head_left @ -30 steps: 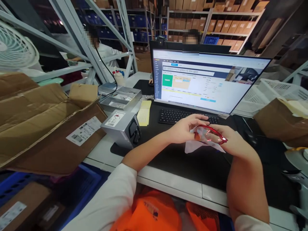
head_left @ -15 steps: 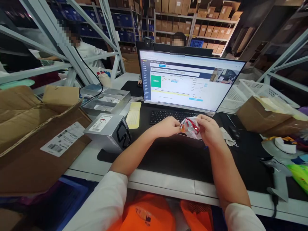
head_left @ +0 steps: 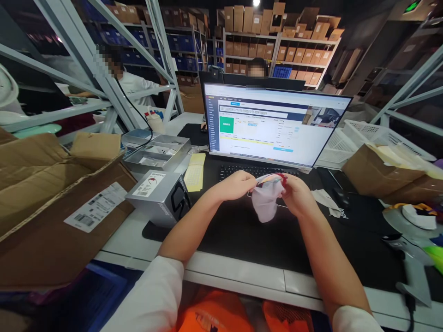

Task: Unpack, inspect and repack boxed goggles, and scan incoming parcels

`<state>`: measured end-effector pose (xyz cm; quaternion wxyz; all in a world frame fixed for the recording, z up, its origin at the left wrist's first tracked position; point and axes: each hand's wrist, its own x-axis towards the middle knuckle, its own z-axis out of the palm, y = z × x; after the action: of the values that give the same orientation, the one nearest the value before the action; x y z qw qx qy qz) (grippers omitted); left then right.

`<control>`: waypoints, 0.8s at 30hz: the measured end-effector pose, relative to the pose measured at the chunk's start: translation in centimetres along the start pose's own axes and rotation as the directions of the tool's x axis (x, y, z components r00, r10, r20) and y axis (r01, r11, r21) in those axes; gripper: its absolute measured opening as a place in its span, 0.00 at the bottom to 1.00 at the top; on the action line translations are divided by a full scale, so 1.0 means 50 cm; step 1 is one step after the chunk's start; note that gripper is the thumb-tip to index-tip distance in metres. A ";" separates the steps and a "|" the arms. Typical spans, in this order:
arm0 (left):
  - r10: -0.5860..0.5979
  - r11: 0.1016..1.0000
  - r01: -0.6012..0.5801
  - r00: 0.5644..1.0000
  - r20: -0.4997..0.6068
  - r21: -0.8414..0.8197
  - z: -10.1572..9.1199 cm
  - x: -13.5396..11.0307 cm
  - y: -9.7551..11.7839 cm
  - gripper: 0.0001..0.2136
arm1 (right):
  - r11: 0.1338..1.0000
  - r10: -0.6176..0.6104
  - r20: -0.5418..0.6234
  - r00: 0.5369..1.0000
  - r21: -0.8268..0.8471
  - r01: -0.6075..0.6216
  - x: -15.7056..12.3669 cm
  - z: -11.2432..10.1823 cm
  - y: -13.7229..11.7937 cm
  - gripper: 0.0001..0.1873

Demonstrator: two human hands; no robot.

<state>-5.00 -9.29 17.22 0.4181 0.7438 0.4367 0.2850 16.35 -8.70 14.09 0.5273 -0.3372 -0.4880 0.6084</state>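
Both my hands meet above the black desk mat [head_left: 256,240], just in front of the keyboard [head_left: 242,171]. My left hand [head_left: 235,184] pinches the top edge of a white cloth pouch [head_left: 263,205] that hangs down between the hands. My right hand [head_left: 296,193] is closed on red-framed glasses [head_left: 282,179], whose red rim shows at the mouth of the pouch. Most of the glasses are hidden by the pouch and my fingers.
A grey product box [head_left: 161,196] lies left of the mat, beside an open cardboard carton [head_left: 51,203] and metal trays [head_left: 157,150]. The monitor [head_left: 273,124] stands behind the keyboard. A barcode scanner [head_left: 410,267] and a brown parcel [head_left: 377,173] sit right. Two people work behind.
The glasses were held open across both hands; now they are folded and mostly covered by the white pouch, which hangs lower. My hands came closer together.
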 end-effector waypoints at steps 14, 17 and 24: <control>0.225 0.719 -0.427 0.889 -0.398 -0.549 0.023 0.004 -0.007 0.13 | 0.859 -0.382 0.216 0.898 -0.274 0.432 -0.002 -0.005 0.026 0.47; 0.401 0.785 -0.500 0.860 -0.315 -0.366 0.035 0.000 -0.005 0.12 | 0.816 -0.237 0.468 0.851 -0.379 0.436 -0.004 0.020 0.038 0.48; 0.737 0.672 -0.663 0.643 -0.209 0.330 0.053 -0.005 0.003 0.13 | 0.783 -0.202 0.469 0.860 -0.450 0.430 -0.020 0.046 0.026 0.11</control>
<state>-2.96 -10.55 16.04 0.1096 0.8388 0.2045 0.4925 14.02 -10.17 13.43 0.3969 -0.2530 -0.7857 0.4014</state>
